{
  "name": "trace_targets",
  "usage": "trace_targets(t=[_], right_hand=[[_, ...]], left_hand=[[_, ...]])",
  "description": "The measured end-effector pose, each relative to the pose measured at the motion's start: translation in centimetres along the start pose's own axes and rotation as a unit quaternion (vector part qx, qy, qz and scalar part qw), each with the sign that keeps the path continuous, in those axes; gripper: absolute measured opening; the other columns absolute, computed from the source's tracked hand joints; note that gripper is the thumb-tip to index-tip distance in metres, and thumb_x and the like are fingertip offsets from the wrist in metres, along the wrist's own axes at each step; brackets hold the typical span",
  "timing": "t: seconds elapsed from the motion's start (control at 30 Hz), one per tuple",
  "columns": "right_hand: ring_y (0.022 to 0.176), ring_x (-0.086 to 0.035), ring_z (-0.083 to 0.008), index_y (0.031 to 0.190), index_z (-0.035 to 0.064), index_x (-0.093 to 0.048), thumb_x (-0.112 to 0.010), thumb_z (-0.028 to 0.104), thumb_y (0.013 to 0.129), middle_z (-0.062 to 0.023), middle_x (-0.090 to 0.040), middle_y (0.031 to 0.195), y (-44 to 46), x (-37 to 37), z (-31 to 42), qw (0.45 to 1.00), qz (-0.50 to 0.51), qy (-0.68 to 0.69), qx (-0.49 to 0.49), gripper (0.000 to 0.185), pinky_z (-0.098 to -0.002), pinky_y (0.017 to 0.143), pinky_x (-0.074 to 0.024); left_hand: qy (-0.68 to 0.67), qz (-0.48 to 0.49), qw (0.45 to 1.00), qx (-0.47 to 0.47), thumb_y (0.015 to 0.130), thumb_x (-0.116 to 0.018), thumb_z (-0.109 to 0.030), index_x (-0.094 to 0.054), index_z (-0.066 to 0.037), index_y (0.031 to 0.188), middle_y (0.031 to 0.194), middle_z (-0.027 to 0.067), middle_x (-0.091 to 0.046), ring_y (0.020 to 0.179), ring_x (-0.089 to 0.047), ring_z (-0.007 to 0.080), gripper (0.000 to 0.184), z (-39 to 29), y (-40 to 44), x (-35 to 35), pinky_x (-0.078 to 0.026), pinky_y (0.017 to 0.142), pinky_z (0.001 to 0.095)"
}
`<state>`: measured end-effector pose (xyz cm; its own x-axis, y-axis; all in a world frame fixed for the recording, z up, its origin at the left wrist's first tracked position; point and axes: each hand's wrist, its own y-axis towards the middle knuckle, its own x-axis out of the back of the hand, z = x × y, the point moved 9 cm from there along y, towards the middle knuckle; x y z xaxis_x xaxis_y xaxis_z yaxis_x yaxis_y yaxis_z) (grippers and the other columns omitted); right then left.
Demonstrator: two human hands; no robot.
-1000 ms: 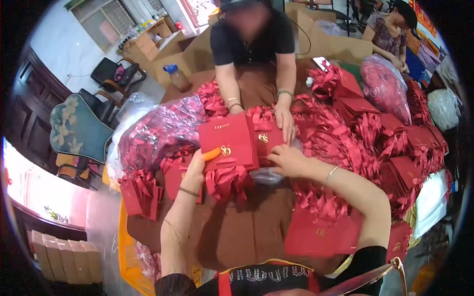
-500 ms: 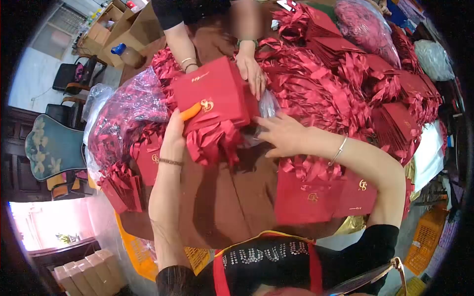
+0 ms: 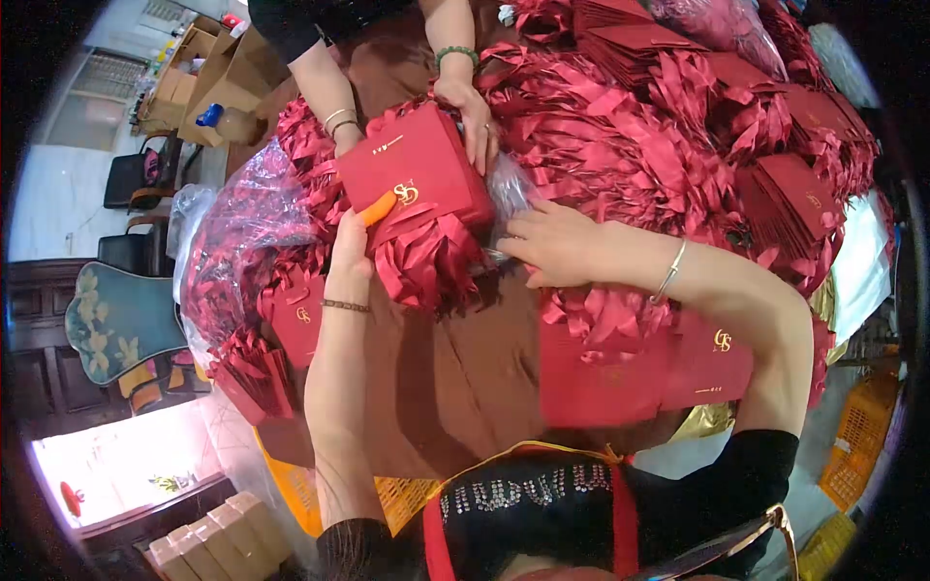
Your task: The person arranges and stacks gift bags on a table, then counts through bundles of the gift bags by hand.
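Observation:
A stack of red paper gift bags [image 3: 412, 160] with gold lettering and red ribbon handles is raised above the brown tablecloth. My left hand [image 3: 354, 247] grips its near left corner, an orange cover on the thumb. At the stack's right side hangs a clear plastic bag [image 3: 510, 194]. My right hand [image 3: 554, 244] is closed on the plastic bag's edge, fingers bent. Across the table, a co-worker's hand [image 3: 472, 121] rests against the stack's right side. The co-worker's other hand [image 3: 347, 138] is at the far left edge, partly hidden behind the stack.
Ribboned red bags [image 3: 620, 155] lie heaped on the right. A plastic-wrapped pile [image 3: 247, 228] sits on the left. Flat red bags [image 3: 605, 382] lie by the near right edge of the brown tablecloth [image 3: 436, 387]. Below the table edge is an orange crate [image 3: 407, 499].
My right hand's spread fingers have closed on the plastic bag. The view has shifted slightly, and the stack stays between my left hand and the co-worker's hands.

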<state>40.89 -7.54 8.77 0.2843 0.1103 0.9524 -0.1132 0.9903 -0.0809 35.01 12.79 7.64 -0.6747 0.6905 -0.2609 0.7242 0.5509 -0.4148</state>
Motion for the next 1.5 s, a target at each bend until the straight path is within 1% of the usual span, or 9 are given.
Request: trace_targets(t=[0.33, 0.53, 0.6, 0.73, 0.83, 1.27, 1.37, 1.43, 1.5], right_hand=[[0.103, -0.052, -0.0322, 0.112, 0.006, -0.053, -0.066, 0.034, 0.074, -0.0161, -0.049, 0.117, 0.5, -0.3, -0.4, 0.997, 0.033, 0.062, -0.04, 0.049, -0.0412, 0.089, -0.0409], [0.1, -0.052, -0.0366, 0.114, 0.0024, -0.049, -0.066, 0.03, 0.074, -0.0221, -0.036, 0.127, 0.9, 0.4, -0.8, 0.994, -0.012, 0.081, -0.07, 0.053, -0.0434, 0.088, -0.0425], [0.107, -0.05, -0.0379, 0.114, 0.0029, -0.051, -0.066, 0.032, 0.075, -0.0254, -0.034, 0.132, 1.1, 0.0, -0.9, 0.989, 0.032, 0.114, -0.083, 0.051, -0.0424, 0.09, -0.0427], [0.104, -0.051, -0.0386, 0.115, 0.0028, -0.05, -0.066, 0.032, 0.075, -0.0241, -0.039, 0.125, 1.2, -0.1, -0.8, 0.991, 0.014, 0.108, -0.073, 0.052, -0.0442, 0.089, -0.0428], [0.102, -0.051, -0.0388, 0.118, 0.0007, -0.046, -0.064, 0.032, 0.076, -0.0256, -0.037, 0.126, 1.4, -0.5, -0.9, 0.992, 0.031, 0.1, -0.063, 0.055, -0.0434, 0.088, -0.0427], [0.103, -0.052, -0.0359, 0.117, 0.0074, -0.051, -0.063, 0.033, 0.076, -0.0188, -0.043, 0.12, 1.4, -0.2, -0.8, 0.992, 0.057, 0.085, -0.069, 0.049, -0.0432, 0.085, -0.0439], [0.1, -0.054, -0.033, 0.112, 0.0094, -0.056, -0.062, 0.032, 0.077, -0.0164, -0.049, 0.115, 1.7, 0.1, -0.6, 0.991, 0.068, 0.095, -0.058, 0.042, -0.0419, 0.083, -0.0454], [0.094, -0.058, -0.032, 0.102, 0.0094, -0.06, -0.06, 0.031, 0.078, -0.0147, -0.06, 0.098, 1.9, 0.7, -0.2, 0.992, 0.061, 0.105, -0.04, 0.033, -0.0443, 0.077, -0.0464], [0.092, -0.059, -0.0313, 0.099, 0.0084, -0.061, -0.058, 0.029, 0.078, -0.0146, -0.061, 0.093, 2.3, 0.9, 0.2, 0.993, 0.05, 0.103, -0.021, 0.029, -0.0443, 0.076, -0.0466]], left_hand=[[-0.04, -0.017, 0.998, 0.044, 0.086, -0.056, -0.006, -0.056, -0.003, 0.111, 0.107, 0.0113, -0.061, 0.094, -0.062, 0.0233, 0.025, 0.2, 0.2, -0.2, -0.052, 0.083, 0.0361], [-0.069, -0.031, 0.996, 0.04, 0.084, -0.058, -0.005, -0.055, -0.003, 0.112, 0.109, 0.0105, -0.061, 0.095, -0.061, 0.0233, 0.029, 0.3, 0.7, 0.2, -0.051, 0.085, 0.0359], [-0.052, -0.011, 0.998, 0.028, 0.084, -0.059, -0.005, -0.054, -0.003, 0.113, 0.109, 0.0097, -0.06, 0.095, -0.061, 0.0226, 0.03, 0.4, 1.1, 0.3, -0.051, 0.085, 0.0354], [-0.017, -0.004, 1.0, -0.001, 0.08, -0.063, -0.003, -0.053, -0.001, 0.115, 0.111, 0.0092, -0.059, 0.1, -0.058, 0.0191, 0.036, 0.0, 0.6, -0.9, -0.047, 0.087, 0.0337], [0.063, -0.075, 0.992, -0.084, 0.079, -0.063, 0.0, -0.044, -0.002, 0.12, 0.111, 0.0097, -0.056, 0.099, -0.058, 0.0201, 0.046, -1.7, -0.1, -0.6, -0.05, 0.084, 0.0341], [0.111, -0.031, 0.979, -0.167, 0.08, -0.06, 0.0, -0.05, -0.001, 0.118, 0.114, 0.0073, -0.056, 0.101, -0.056, 0.0166, 0.039, -2.3, 1.0, -0.8, -0.044, 0.086, 0.0284], [0.179, -0.028, 0.972, -0.15, 0.081, -0.053, 0.003, -0.05, 0.0, 0.117, 0.114, 0.0072, -0.057, 0.102, -0.054, 0.0162, 0.036, -2.0, 1.3, -0.7, -0.043, 0.087, 0.0279], [0.182, -0.034, 0.971, -0.149, 0.082, -0.05, 0.003, -0.05, 0.0, 0.117, 0.113, 0.007, -0.057, 0.103, -0.054, 0.0162, 0.036, -2.0, 1.1, -0.6, -0.043, 0.088, 0.0279], [0.19, -0.047, 0.971, -0.14, 0.082, -0.045, 0.005, -0.05, 0.0, 0.117, 0.113, 0.0065, -0.057, 0.103, -0.054, 0.016, 0.035, -2.0, 1.0, -0.5, -0.042, 0.089, 0.0279]])
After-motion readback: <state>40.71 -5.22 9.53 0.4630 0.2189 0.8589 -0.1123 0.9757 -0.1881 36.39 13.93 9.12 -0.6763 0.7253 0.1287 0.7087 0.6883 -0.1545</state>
